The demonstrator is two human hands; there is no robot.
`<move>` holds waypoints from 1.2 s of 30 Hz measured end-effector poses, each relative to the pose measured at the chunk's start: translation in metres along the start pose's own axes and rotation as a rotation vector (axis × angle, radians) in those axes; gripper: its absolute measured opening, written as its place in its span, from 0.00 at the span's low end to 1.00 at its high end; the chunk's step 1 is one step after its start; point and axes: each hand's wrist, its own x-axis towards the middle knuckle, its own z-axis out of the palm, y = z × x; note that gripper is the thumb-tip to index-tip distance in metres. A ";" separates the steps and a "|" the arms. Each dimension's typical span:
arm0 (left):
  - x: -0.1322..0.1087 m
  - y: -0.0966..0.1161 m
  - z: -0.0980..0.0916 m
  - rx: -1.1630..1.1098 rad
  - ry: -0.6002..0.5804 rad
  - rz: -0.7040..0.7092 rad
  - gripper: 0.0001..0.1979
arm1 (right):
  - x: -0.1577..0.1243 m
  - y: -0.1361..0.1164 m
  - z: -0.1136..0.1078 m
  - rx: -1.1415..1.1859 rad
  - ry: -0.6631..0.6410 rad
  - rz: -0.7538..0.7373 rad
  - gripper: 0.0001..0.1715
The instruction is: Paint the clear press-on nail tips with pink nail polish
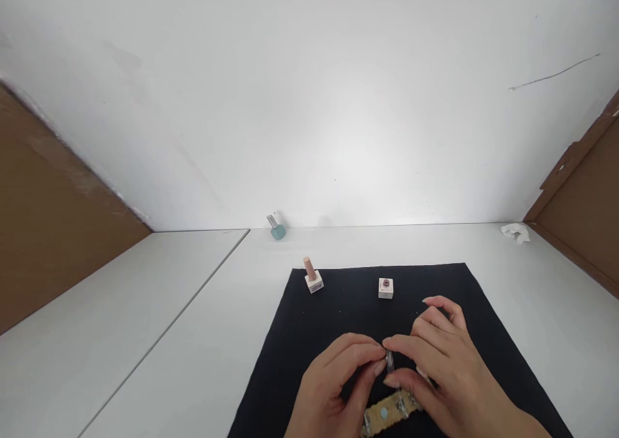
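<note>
My left hand (341,380) and my right hand (445,364) meet low in the view, over a black cloth. Between their fingertips is a small, narrow, see-through piece (389,362) with a dark sheen; its exact kind cannot be made out. The left thumb and index finger pinch its left side. My right index finger and thumb rest at its upper and lower ends, the other fingers curled. Just beneath the hands lies a tan, wavy-edged strip (384,415) bearing several transparent pieces and a pale blue spot, partly covered by both hands.
On the black cloth (338,318) stand a white nail polish bottle with a pink cap (314,282) and an uncapped white bottle (385,289). A teal nail polish bottle (278,231) is by the back wall. Crumpled white tissue (516,233) lies far right. Brown panels flank the white table (193,341).
</note>
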 end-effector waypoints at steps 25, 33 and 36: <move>0.003 0.000 0.002 -0.162 0.028 -0.124 0.10 | -0.002 -0.008 0.010 0.046 0.121 0.073 0.08; 0.003 -0.001 0.000 -0.152 0.031 -0.158 0.10 | -0.005 -0.007 0.007 0.041 0.102 0.118 0.13; 0.006 -0.003 -0.003 -0.144 0.047 -0.259 0.08 | -0.007 -0.001 -0.009 0.078 0.132 0.299 0.17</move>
